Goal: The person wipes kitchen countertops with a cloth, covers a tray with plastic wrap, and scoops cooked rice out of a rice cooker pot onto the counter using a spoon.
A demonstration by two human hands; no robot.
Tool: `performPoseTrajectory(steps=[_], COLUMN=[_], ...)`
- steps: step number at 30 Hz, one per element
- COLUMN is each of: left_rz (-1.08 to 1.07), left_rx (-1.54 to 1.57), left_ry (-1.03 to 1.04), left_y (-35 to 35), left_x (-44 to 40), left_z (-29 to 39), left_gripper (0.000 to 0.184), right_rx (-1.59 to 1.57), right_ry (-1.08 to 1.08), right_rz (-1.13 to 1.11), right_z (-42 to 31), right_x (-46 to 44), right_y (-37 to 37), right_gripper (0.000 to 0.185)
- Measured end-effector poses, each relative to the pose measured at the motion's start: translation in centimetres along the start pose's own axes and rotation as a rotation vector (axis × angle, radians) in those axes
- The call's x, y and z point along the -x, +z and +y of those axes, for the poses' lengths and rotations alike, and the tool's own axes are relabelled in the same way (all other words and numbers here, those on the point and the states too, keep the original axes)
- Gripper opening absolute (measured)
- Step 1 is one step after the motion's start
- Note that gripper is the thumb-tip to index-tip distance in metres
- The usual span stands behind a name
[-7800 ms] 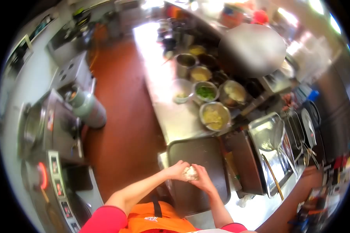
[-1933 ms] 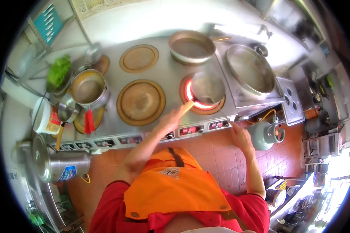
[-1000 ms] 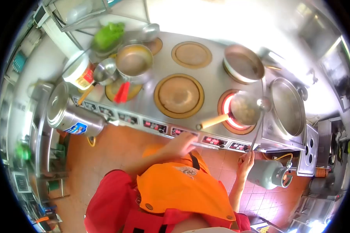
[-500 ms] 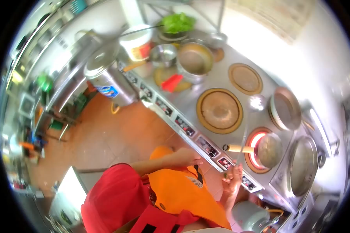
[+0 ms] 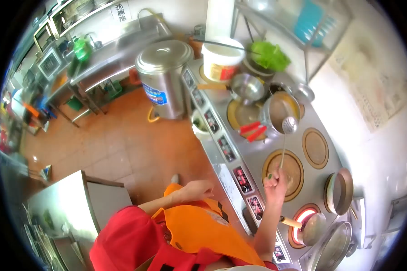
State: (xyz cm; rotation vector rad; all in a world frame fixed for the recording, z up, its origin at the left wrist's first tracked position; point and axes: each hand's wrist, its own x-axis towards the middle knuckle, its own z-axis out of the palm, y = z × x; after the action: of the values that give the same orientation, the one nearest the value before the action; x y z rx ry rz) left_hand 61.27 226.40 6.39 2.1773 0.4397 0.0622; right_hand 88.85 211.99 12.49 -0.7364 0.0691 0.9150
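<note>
My right hand (image 5: 276,181) is closed around the handle of a slotted ladle (image 5: 289,124). The ladle's head is at the near side of a pot with red handles (image 5: 280,108); whether it touches the pot is unclear. My left hand (image 5: 199,190) hangs in front of my orange apron, fingers loosely curled, with nothing visible in it. A small pan (image 5: 314,229) with a wooden handle sits on a glowing red burner (image 5: 298,226), beside my right forearm.
A white bucket (image 5: 222,58), a small steel pan (image 5: 247,87) and green leaves (image 5: 270,56) are at the stove's far end. A large lidded steel pot (image 5: 163,79) stands left of it. Nearer are a deep pan (image 5: 339,191) and a wide pot (image 5: 333,247). A worktable (image 5: 65,205) is at left.
The view has swung left along the stove. My left hand let go of the small pan's wooden handle and drew back to the apron. My right hand carried the ladle to the red-handled pot.
</note>
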Motion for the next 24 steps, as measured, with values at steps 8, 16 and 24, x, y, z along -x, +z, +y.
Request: performPoseTrajectory(steps=[8, 16, 24], left_rz=[0.153, 0.174, 0.183], left_rx=[-0.047, -0.041, 0.099], left_ry=[-0.062, -0.235, -0.031], left_y=[-14.3, -25.0, -31.4], left_x=[1.9, 3.4, -7.2], left_z=[-12.8, -22.5, -25.2], left_gripper=[0.017, 0.016, 0.014], right_rx=[-0.223, -0.362, 0.534], right_ry=[0.015, 0.007, 0.057], right_rz=[-0.066, -0.074, 0.002], right_z=[1.1, 12.3, 18.1], right_x=[-9.2, -4.3, -17.8], right_y=[4.1, 6.8, 20.4], right_gripper=[0.042, 0.047, 0.034])
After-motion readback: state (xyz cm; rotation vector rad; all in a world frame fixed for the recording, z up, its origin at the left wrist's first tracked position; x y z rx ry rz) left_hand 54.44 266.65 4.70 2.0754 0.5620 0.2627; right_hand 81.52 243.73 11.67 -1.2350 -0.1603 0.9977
